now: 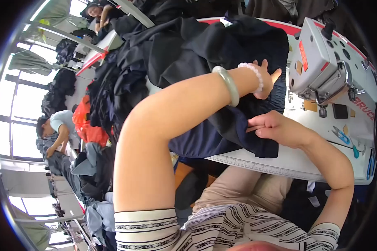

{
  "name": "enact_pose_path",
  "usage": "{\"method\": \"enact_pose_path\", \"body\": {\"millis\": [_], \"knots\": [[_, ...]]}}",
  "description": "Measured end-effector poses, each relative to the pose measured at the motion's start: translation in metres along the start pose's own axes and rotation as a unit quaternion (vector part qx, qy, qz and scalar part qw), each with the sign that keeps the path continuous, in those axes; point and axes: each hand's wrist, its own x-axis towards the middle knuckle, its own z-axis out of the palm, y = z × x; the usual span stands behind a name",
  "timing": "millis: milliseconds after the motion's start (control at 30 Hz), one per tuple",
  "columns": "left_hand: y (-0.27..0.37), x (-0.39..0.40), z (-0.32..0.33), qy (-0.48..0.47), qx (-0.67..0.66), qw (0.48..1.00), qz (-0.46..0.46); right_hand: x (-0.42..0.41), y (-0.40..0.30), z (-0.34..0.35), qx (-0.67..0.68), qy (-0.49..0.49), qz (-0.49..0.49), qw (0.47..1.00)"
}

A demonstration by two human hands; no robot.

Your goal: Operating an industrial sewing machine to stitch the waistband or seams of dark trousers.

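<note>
A dark navy and black garment (191, 53) lies in folds over the sewing table. My left hand (264, 80), with a bead bracelet and a bangle at the wrist, rests on it beside a gathered, elastic-looking band (277, 91). Its fingers are spread, and part of the palm side is hidden. Closer to me, my right hand (271, 127) pinches a fold at the garment's edge between thumb and fingers. Just right of the band stands the head of an industrial sewing machine (314, 59). Its needle area is hard to make out.
Blue thread snips (341, 135), a teal-handled screwdriver (355, 152) and a blue-handled tool (370, 164) lie at the right. A printed ruler strip (257, 168) follows the table's front edge. Leftward are piled dark clothes (106, 91), a red plastic bag (88, 124) and two people at other tables.
</note>
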Motion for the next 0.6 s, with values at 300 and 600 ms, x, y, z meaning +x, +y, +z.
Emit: {"method": "enact_pose_path", "body": {"millis": [300, 600], "knots": [[-0.052, 0.031, 0.004, 0.091, -0.020, 0.996, 0.009, 0.017, -0.009, 0.055, -0.233, 0.095, -0.213, 0.944], [-0.074, 0.040, 0.054, 0.316, 0.019, 0.939, 0.132, -0.014, 0.058, 0.066, -0.630, -0.056, -0.368, 0.682]]}}
